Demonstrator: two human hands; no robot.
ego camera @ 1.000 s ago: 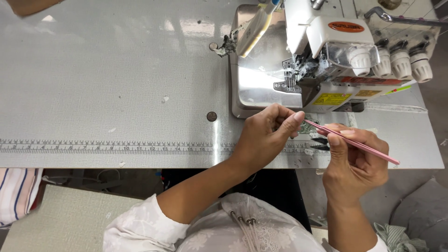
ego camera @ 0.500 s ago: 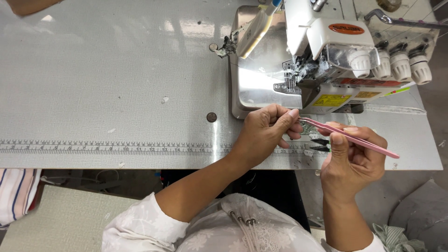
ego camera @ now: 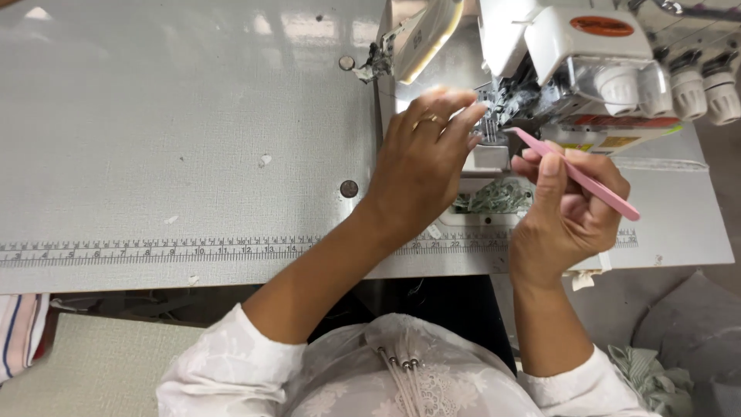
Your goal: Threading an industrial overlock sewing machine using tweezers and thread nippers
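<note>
Pink tweezers (ego camera: 575, 172) pointed at the needle area of a white serger (ego camera: 587, 62), both hands working close at the machine.

Right hand (ego camera: 567, 220) clenched around the tweezers, gripped between thumb and fingers (ego camera: 610, 179), tip just beside the presser foot (ego camera: 494, 116), handle slanting down to the right. Left hand (ego camera: 421, 166), ring on one finger, reached in from the left, fingertips pinched together at the foot; whether thread was caught between them could not be told. Greenish scraps (ego camera: 494, 197) heaped in a recess in front of the serger, between the hands. Printed ruler strip (ego camera: 154, 251) along the near edge of the grey bench (ego camera: 170, 116).
</note>
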